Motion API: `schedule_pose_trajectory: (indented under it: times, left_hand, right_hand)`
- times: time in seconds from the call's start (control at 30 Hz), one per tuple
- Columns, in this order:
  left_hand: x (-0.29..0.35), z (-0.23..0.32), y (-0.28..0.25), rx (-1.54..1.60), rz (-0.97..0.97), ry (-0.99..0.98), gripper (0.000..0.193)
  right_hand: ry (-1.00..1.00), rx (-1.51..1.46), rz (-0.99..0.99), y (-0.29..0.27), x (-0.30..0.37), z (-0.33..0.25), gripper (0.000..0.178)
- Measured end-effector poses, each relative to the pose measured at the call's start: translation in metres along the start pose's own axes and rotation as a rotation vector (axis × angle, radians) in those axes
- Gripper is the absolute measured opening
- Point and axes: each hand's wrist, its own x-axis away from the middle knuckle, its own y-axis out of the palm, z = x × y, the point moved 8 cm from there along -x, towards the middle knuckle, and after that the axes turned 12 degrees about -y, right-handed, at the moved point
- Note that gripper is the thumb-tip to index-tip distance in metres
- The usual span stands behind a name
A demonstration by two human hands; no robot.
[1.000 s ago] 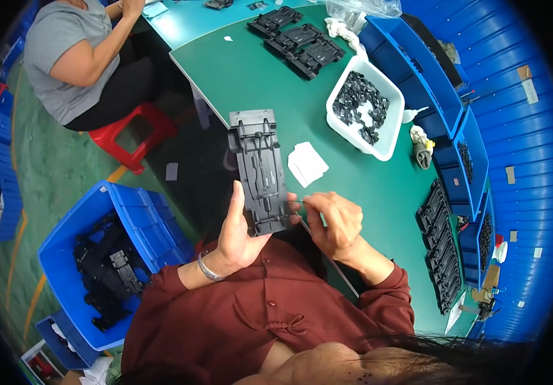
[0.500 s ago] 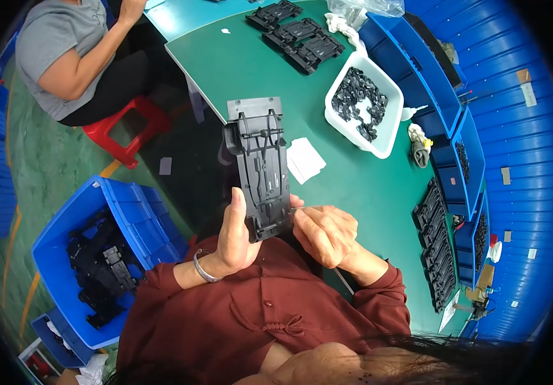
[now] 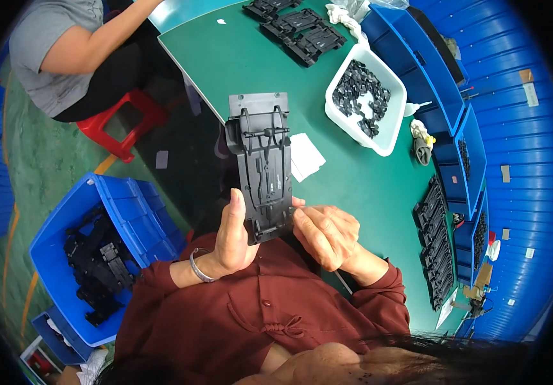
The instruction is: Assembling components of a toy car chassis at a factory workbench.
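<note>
A long black plastic toy-car chassis (image 3: 265, 172) stands tilted in front of my body, its moulded underside with axle parts toward me. My left hand (image 3: 230, 234) is wrapped round its lower left side, thumb along the edge and fingers behind; fingertips show past the right edge. My right hand (image 3: 329, 236) is closed in a pinch against the chassis's lower right edge. Whatever its fingertips hold there is hidden. Beyond, a white tub (image 3: 387, 122) of small black plastic parts (image 3: 357, 88) rests on the green table (image 3: 360, 186).
More black chassis (image 3: 305, 35) lie at the table's far side, and a row (image 3: 435, 240) of them at the right. Blue bins (image 3: 471, 163) line the right edge. White paper (image 3: 305, 156) lies beyond my hands. Left stands a blue crate (image 3: 64, 221) of black parts; a co-worker (image 3: 55, 58) sits on a red stool (image 3: 122, 122).
The chassis has turned slightly in my left hand, its upper end shifting a little to the right. My right hand keeps its pinch at the same edge. The co-worker's arm has moved.
</note>
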Motion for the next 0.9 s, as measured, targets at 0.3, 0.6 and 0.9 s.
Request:
schedule_pose_trajectory:
  times: [0.3, 0.6, 0.9]
  left_hand:
    - [0.0015, -0.0005, -0.0006, -0.014, -0.014, 0.010, 0.081]
    - [0.0021, -0.0025, -0.0037, -0.022, -0.033, 0.018, 0.079]
    - [0.0023, -0.0021, -0.0046, -0.019, -0.021, 0.026, 0.078]
  right_hand:
    - [0.006, -0.026, -0.007, 0.0023, 0.0019, 0.0018, 0.037]
    - [0.017, -0.043, -0.022, 0.0036, 0.0014, 0.0026, 0.038]
    - [0.014, -0.042, -0.027, 0.0049, 0.0014, 0.0029, 0.039]
